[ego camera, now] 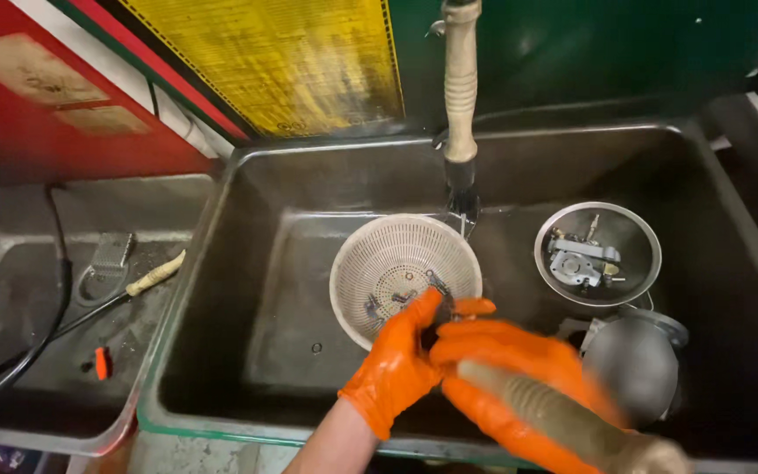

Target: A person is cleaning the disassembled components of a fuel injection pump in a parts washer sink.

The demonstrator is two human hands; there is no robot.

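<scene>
Closest to the camera, the right hand (519, 373) in an orange glove was wrapped around a tan ribbed hose handle (563, 421), blurry from motion. Right next to it the left hand (396, 364), also gloved orange, was pinching a small dark metal part (442, 309) at the rim of the white plastic strainer basket (396, 259); the two hands were touching. All that sat inside a grimy metal wash sink (256, 290). Further right, a steel bowl (638, 224) held a carburetor-looking part (579, 262), and a nozzle (461, 132) hung down at the back.
</scene>
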